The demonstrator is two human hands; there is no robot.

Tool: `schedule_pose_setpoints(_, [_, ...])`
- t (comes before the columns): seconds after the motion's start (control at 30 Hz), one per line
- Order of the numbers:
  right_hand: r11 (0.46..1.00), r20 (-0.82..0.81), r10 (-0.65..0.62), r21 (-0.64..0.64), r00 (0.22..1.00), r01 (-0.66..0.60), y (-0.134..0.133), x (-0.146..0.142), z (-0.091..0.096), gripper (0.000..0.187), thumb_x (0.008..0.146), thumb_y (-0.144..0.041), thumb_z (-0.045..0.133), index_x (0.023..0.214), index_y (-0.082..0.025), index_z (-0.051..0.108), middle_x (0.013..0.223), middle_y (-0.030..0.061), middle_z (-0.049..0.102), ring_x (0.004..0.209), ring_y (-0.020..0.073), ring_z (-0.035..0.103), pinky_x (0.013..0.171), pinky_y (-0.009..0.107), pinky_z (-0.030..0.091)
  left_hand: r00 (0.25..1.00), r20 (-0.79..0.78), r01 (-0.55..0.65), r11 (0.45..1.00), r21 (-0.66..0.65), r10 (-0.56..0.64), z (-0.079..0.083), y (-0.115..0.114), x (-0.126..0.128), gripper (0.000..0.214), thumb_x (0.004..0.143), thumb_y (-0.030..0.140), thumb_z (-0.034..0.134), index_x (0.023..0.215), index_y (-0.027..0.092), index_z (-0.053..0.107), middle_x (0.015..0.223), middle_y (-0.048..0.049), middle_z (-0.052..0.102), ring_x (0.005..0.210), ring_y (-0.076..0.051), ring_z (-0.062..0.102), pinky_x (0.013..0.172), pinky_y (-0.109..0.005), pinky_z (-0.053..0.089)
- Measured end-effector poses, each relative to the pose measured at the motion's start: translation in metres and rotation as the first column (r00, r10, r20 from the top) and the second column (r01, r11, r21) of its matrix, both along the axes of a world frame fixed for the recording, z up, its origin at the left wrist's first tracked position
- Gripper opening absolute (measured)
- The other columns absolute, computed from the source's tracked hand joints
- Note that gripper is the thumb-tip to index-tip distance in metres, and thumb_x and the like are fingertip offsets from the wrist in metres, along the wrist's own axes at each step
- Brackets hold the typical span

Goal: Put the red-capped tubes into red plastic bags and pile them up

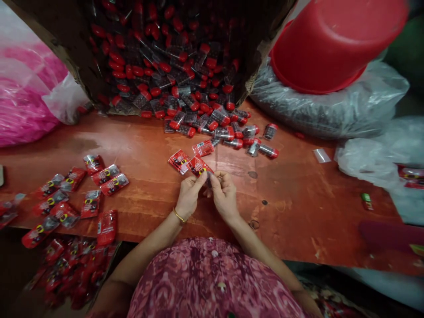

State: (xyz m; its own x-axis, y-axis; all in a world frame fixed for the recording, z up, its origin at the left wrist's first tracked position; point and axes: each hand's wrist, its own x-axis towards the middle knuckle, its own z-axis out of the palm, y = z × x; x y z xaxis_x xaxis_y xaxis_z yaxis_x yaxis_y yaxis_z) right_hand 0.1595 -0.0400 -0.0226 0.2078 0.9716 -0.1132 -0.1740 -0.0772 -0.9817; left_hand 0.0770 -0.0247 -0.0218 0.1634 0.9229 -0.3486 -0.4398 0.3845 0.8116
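Close to my body, over the wooden table, my left hand (188, 194) and my right hand (225, 194) meet, both closed in a pinch. Between their fingertips is a red printed packet (198, 166); its lower end is hidden by the fingers. Just beyond the hands lie a second red packet (179, 161) and a third flat packet (203, 148). Farther off, several small clear containers with red caps (224, 133) and dark contents lie in a loose heap. Filled red packets (90, 203) are spread to the left of my hands.
A large cardboard box (62, 39) full of red-capped containers opens toward me. An upturned red bucket (318, 48) rests on a clear plastic sack (334, 110). Pink bags (26, 97) stand at left. Below the table's left edge is a pile of red packets (71, 269).
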Motion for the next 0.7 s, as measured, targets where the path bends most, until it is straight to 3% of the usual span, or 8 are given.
schedule_pose_setpoints(0.1, [0.990, -0.021, 0.141, 0.007, 0.990, -0.141, -0.002, 0.008, 0.000, 0.030, 0.078, -0.049, 0.059, 0.084, -0.021, 0.048, 0.058, -0.0079, 0.056, 0.042, 0.0065, 0.051, 0.045, 0.020, 0.042, 0.998, 0.015, -0.065, 0.997, -0.033, 0.065, 0.008, 0.009, -0.007, 0.039, 0.061, 0.048, 0.072, 0.070, 0.012, 0.062, 0.056, 0.0008, 0.059, 0.043, -0.007, 0.047, 0.039, -0.020, 0.035])
schedule_pose_setpoints(0.2, [0.965, -0.046, 0.261, 0.011, 0.964, -0.260, -0.003, 0.018, 0.000, 0.033, 0.078, -0.050, 0.059, 0.090, -0.020, 0.051, 0.053, -0.0069, 0.058, 0.049, 0.0102, 0.058, 0.058, 0.024, 0.047, 0.993, 0.014, -0.113, 0.993, -0.031, 0.113, 0.010, 0.013, -0.010, 0.039, 0.056, 0.044, 0.077, 0.072, 0.011, 0.063, 0.065, -0.0010, 0.063, 0.055, -0.008, 0.053, 0.051, -0.020, 0.043])
schedule_pose_setpoints(0.33, [0.979, -0.052, 0.195, -0.048, 0.979, -0.198, 0.003, 0.020, -0.005, 0.037, 0.070, -0.054, 0.065, 0.073, -0.021, 0.049, 0.047, -0.0073, 0.055, 0.039, 0.0100, 0.053, 0.047, 0.022, 0.043, 0.997, 0.068, -0.037, 0.997, -0.071, 0.042, 0.005, 0.005, -0.005, 0.039, 0.056, 0.046, 0.077, 0.067, 0.012, 0.061, 0.058, 0.0009, 0.059, 0.051, -0.008, 0.051, 0.047, -0.020, 0.040])
schedule_pose_setpoints(0.43, [0.984, -0.010, 0.156, -0.087, 0.988, -0.156, 0.009, 0.011, -0.010, 0.044, 0.063, -0.055, 0.069, 0.062, -0.022, 0.040, 0.045, -0.0078, 0.051, 0.033, 0.0083, 0.043, 0.036, 0.020, 0.034, 0.995, 0.084, -0.054, 0.993, -0.101, 0.063, 0.003, 0.000, -0.002, 0.039, 0.054, 0.047, 0.078, 0.063, 0.013, 0.059, 0.053, 0.0022, 0.058, 0.049, -0.009, 0.052, 0.049, -0.020, 0.042])
schedule_pose_setpoints(0.53, [0.991, 0.248, 0.132, 0.003, 0.960, -0.137, 0.020, 0.015, -0.012, 0.039, 0.072, -0.055, 0.060, 0.062, -0.021, 0.044, 0.047, -0.0061, 0.047, 0.040, 0.0093, 0.043, 0.041, 0.022, 0.036, 0.982, 0.100, -0.145, 0.980, -0.139, 0.160, 0.008, 0.005, -0.015, 0.036, 0.056, 0.043, 0.078, 0.070, 0.014, 0.063, 0.065, -0.0009, 0.066, 0.065, -0.012, 0.062, 0.065, -0.023, 0.049])
schedule_pose_setpoints(0.6, [0.993, 0.555, 0.025, 0.084, 0.831, -0.086, 0.033, 0.033, -0.012, 0.033, 0.082, -0.051, 0.049, 0.069, -0.020, 0.052, 0.058, -0.0007, 0.054, 0.054, 0.0133, 0.050, 0.054, 0.026, 0.042, 0.951, 0.105, -0.271, 0.945, -0.182, 0.292, 0.011, 0.015, -0.037, 0.028, 0.064, 0.040, 0.074, 0.075, 0.017, 0.063, 0.077, -0.0024, 0.070, 0.078, -0.014, 0.066, 0.075, -0.025, 0.050])
schedule_pose_setpoints(0.7, [0.972, 0.876, -0.234, 0.197, 0.422, 0.132, 0.059, 0.079, -0.018, 0.033, 0.085, -0.043, 0.044, 0.094, -0.015, 0.059, 0.089, 0.0127, 0.063, 0.084, 0.0248, 0.055, 0.076, 0.040, 0.043, 0.797, 0.072, -0.575, 0.790, -0.212, 0.600, 0.015, 0.030, -0.081, 0.025, 0.078, 0.045, 0.058, 0.076, 0.021, 0.062, 0.090, -0.0022, 0.071, 0.094, -0.012, 0.064, 0.084, -0.023, 0.047])
